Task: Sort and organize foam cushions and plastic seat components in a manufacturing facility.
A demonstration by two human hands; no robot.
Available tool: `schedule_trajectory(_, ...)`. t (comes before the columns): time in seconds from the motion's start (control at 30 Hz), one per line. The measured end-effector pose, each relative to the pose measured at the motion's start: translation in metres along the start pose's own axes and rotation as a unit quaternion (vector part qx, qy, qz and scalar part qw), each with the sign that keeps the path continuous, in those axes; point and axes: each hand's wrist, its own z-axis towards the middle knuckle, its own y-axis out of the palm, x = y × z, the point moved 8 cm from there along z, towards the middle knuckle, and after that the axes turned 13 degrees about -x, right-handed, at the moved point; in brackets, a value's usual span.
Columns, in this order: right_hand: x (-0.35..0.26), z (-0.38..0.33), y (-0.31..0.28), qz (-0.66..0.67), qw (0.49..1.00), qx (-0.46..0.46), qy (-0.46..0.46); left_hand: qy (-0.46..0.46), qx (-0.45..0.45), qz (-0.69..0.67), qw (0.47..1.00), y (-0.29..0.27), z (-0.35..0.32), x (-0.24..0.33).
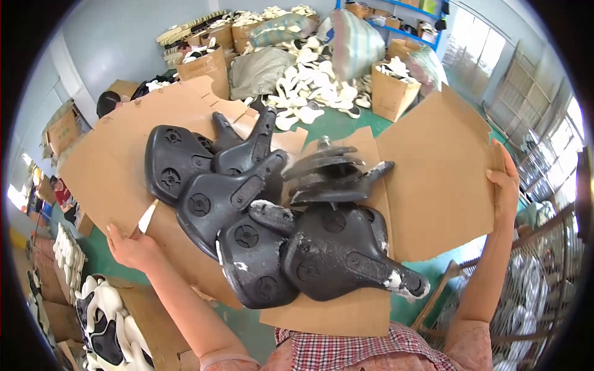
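Observation:
An opened cardboard box (436,185) spreads its flaps in front of me. Several black moulded pieces (328,250), broad at one end with a narrow neck and round recesses, lie heaped in it; some carry white smears. More of them stand stacked edge-up (328,176) at the heap's right. My right hand (506,179) is closed round the outer edge of the right flap. At the lower edge of the left flap (117,167), my left hand (135,248) has its fingers closed on a pale, pointed, blade-like piece (146,218). Its lower end is hidden by the fingers.
Beyond the box, cream-coloured pieces (309,86) lie piled on the green floor, among full cartons (393,93) and a striped sack (352,43). White and black pieces (105,328) fill a carton at lower left. A metal rack (532,297) stands at right.

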Motion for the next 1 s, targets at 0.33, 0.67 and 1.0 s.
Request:
schedule_trajectory(0.33,0.045,0.059,0.031,-0.045,0.996,-0.055,0.056,0.018,0.041,0.048,0.998,-0.014,-0.008,-0.004)
schedule_trajectory(0.67,0.125,0.134,0.074,0.014,0.990,-0.104,0.098,0.034,0.105,0.130,0.985,-0.024,-0.017,-0.002)
schedule_trajectory(1.0,0.211,0.187,0.143,0.045,0.964,-0.209,0.156,0.042,0.109,0.180,0.977,-0.035,-0.036,0.001)
